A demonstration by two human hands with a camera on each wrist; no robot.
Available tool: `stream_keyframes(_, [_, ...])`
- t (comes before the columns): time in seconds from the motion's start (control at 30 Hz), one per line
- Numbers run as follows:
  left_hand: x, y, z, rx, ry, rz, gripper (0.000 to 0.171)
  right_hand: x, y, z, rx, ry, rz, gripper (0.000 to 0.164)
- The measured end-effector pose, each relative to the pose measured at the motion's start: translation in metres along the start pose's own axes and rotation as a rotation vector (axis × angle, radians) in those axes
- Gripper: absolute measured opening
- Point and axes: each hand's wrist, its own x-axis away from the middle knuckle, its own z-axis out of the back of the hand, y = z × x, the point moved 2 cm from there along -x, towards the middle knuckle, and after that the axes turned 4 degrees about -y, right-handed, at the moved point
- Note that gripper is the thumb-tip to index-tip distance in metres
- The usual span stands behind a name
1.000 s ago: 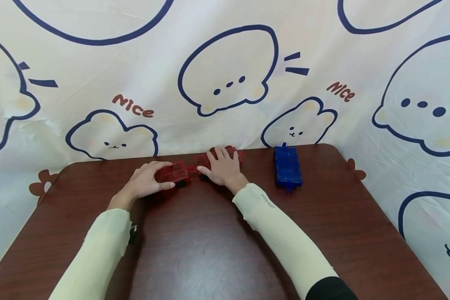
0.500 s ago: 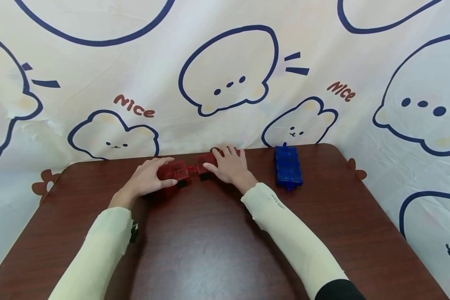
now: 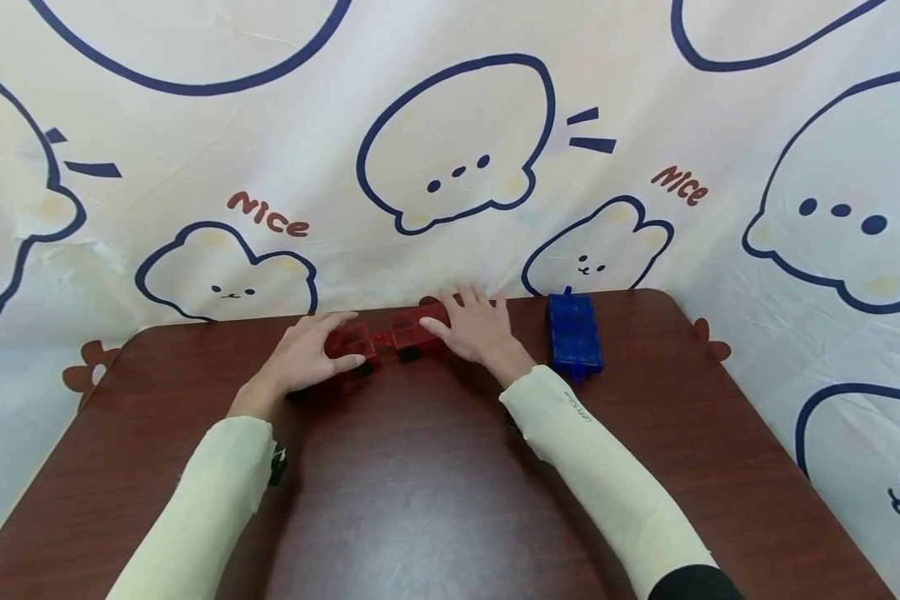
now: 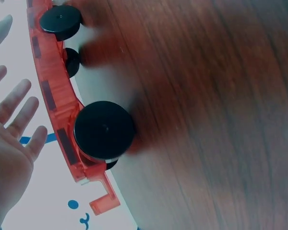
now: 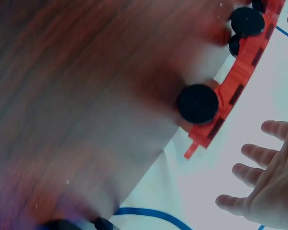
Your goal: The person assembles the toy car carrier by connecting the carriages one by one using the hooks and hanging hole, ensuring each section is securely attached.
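Observation:
Two translucent red toy car bases with black wheels sit near the table's far edge, joined by a small red link. My left hand is around the left red car base, its thumb by the near side. My right hand is over the right end of the other red car base and hides part of it. In the left wrist view, the left fingers are spread beside a red car base. The right wrist view shows the right fingers extended, apart from the red car base.
To the right lies a blue car base with a link at each end. The brown table ends at a white cloth printed with cartoon outlines, hanging behind and at the sides.
My right hand has slid to the right along the red car base, uncovering more of its left part. My left hand has shifted slightly right. The blue car base has stayed put.

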Motion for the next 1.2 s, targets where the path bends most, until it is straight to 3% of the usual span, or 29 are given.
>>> stream_keyframes(0.47, [-0.012,0.019,-0.001,-0.025,0.077,0.003,0.075,0.01,0.036,0.017,-0.06,0.071,-0.048,0.076])
stream_keyframes(0.87, [-0.015,0.028,-0.012,-0.017,0.126,-0.016,0.071,0.033,0.075,0.005,-0.098,0.039,-0.137,0.085])
stream_keyframes(1.2, [-0.026,0.037,-0.018,-0.041,0.138,-0.028,0.069,0.049,0.113,0.007,-0.106,0.077,-0.212,0.078])
